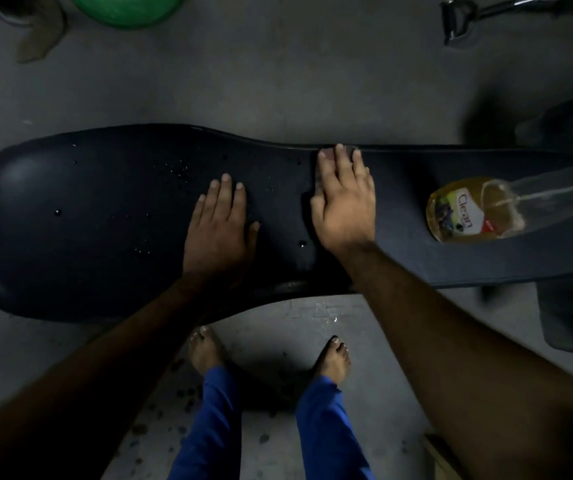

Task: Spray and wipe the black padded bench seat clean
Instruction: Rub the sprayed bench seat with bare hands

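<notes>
The black padded bench seat (87, 220) runs left to right across the view, wide at the left and narrow at the right, with water droplets on its middle. My left hand (219, 226) lies flat on the seat, fingers spread, holding nothing. My right hand (343, 199) lies flat at the left edge of a matte grey-blue layer (399, 258) covering the bench's right part; I cannot tell whether it is a cloth or a pad. Its fingertips reach the far edge. A clear spray bottle (475, 209) of yellow liquid, labelled "Clean", lies on its side to the right.
My bare feet (333, 358) and blue trouser legs stand on the grey floor in front of the bench. A green ball (129, 8) and a beige rag (39, 32) lie beyond it at the left. A metal handle (458, 19) is at the top right, a dark mat (572, 317) at the right.
</notes>
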